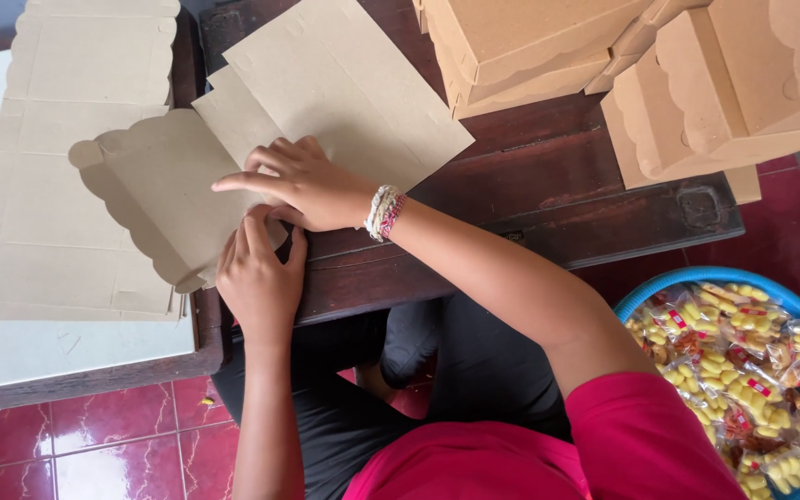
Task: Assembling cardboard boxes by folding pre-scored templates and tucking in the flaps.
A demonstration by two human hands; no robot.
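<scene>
A flat brown box sheet lies on the dark counter. Both hands are on it, close together and touching. The right hand lies flat with open fingers and presses on the sheet. The left hand is just under the right hand and pinches the sheet's wavy flap. More flat sheets lie in a pile left of the sheet. Folded boxes stand right of the sheet. A blue bowl of snack bags sits far right of the sheet, lower down, over the red floor.
</scene>
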